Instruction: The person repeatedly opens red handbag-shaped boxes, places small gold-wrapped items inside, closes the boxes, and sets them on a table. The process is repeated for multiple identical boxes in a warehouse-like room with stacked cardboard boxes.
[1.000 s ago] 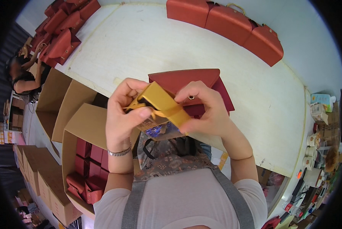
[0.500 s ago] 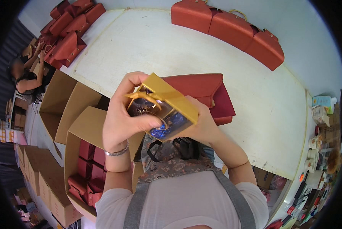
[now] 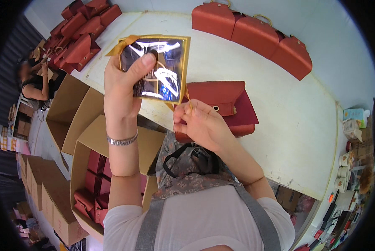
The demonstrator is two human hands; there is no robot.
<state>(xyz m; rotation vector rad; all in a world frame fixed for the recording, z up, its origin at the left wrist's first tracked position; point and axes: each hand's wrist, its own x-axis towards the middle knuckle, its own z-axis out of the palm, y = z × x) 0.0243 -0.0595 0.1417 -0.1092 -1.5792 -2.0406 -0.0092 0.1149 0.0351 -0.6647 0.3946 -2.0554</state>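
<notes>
My left hand (image 3: 126,81) grips a gold-edged gift box (image 3: 168,62) by its left side, thumb across the clear, shiny front. Dark and blue contents show through it, partly lost in glare. A gold ribbon bow (image 3: 126,44) sits at the box's upper left corner. At the lower right corner, my right hand (image 3: 202,121) pinches a thin gold ribbon (image 3: 188,94) between thumb and fingers. Just beyond that hand, a red gift bag (image 3: 210,94) with a folded flap and a metal eyelet lies on the white table (image 3: 279,125).
Red bags (image 3: 254,35) stand in a row at the back, with more red bags (image 3: 78,54) heaped far left. An open carton (image 3: 76,175) of red boxes is by my left arm. A co-worker (image 3: 37,85) is at the left; assorted supplies (image 3: 342,182) line the right.
My left hand has raised the box up and left and turned its clear front toward me. My right hand has let go of the box's side and now pinches the ribbon.
</notes>
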